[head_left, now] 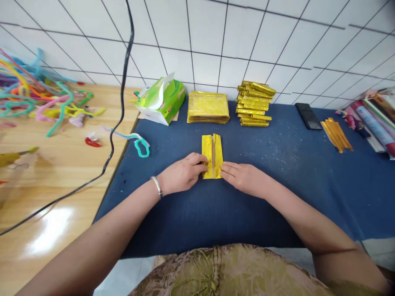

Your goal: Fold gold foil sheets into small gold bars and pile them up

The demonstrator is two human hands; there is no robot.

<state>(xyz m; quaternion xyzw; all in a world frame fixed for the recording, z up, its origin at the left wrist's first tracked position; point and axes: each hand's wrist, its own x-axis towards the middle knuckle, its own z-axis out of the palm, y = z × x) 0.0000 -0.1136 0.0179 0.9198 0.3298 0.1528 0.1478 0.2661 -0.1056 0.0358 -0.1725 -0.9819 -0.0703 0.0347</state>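
Observation:
A gold foil paper (pixel 212 153) lies on the blue cloth (pixel 277 185), both long sides folded in toward a middle gap. My left hand (pixel 182 173), with a silver bracelet on the wrist, presses the paper's lower left corner with its fingertips. On the other side, my right hand (pixel 243 176) presses the lower right corner. Behind the paper sit a flat stack of gold sheets (pixel 207 107) and a pile of folded gold pieces (pixel 254 103).
A green tissue box (pixel 161 101) stands at the back left of the cloth. Coloured pipe cleaners (pixel 37 98) litter the wooden table (pixel 61 172), crossed by a black cable (pixel 120 111). A black phone (pixel 308 116), gold strips (pixel 336 134) and rolled papers (pixel 373 123) lie right.

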